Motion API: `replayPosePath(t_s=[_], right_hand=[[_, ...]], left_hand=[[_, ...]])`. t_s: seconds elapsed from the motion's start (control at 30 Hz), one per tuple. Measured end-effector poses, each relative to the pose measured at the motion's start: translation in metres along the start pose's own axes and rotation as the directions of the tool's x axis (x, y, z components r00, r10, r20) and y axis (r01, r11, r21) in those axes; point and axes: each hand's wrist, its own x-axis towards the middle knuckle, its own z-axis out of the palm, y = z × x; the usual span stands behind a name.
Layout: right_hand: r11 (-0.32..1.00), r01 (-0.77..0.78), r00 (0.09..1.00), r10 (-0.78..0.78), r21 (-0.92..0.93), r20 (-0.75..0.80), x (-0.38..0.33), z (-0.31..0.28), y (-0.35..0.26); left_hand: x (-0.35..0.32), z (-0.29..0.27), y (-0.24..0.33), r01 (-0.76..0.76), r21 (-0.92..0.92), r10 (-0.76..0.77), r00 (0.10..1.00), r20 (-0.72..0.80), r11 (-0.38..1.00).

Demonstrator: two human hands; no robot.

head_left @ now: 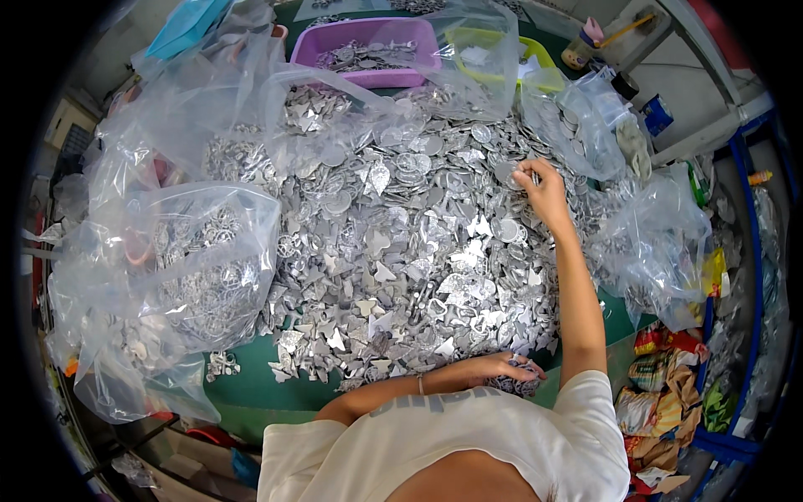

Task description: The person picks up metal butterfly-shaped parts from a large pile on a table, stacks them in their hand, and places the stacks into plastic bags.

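Observation:
A wide heap of small flat silver metal pieces (pixel 393 243) covers the green table, with discs, leaf shapes and butterfly-like shapes among them. At the right far part of the heap, my right hand (pixel 544 191) is closed in a pinch at the edge of a round silver disc (pixel 506 173). My left arm lies across the table's near edge. There my left hand (pixel 499 366) curls around a bunch of silver metal pieces (pixel 514 384), close to my shirt. Its lower fingers are partly hidden.
Clear plastic bags of silver pieces (pixel 209 268) flank the heap on the left, and another bag (pixel 652 243) lies right. Behind stand a purple basin (pixel 366 79) with pieces and a yellow-green basin (pixel 544 55). A blue metal rack (pixel 749 251) rises at right.

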Motion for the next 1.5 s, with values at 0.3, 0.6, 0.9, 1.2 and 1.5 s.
replayPosePath(t_s=[0.3,0.6,0.9,1.2,1.5], right_hand=[[1.000,-0.026,0.979,0.027,-0.006,0.204,0.032,0.003,-0.010],[0.820,0.185,0.975,-0.224,-0.541,-0.005,0.059,0.042,-0.022],[0.882,0.154,0.985,-0.104,-0.445,0.134,-0.027,-0.023,-0.043],[0.893,-0.325,0.937,0.259,0.313,0.233,-0.101,-0.040,-0.028],[-0.660,-0.284,0.790,0.249,0.695,0.560,-0.153,-0.049,-0.022]], left_hand=[[0.002,-0.004,-0.003,-0.031,0.117,0.029,0.999,0.021,0.993],[-0.001,-0.003,0.003,-0.062,0.192,0.054,0.997,0.049,0.979],[-0.002,0.000,0.001,-0.017,-0.066,0.016,1.000,-0.012,0.998],[-0.002,0.001,-0.002,-0.019,-0.150,0.029,0.997,0.065,0.989],[-0.008,0.015,0.014,-0.233,-0.401,0.255,0.967,0.002,0.886]])
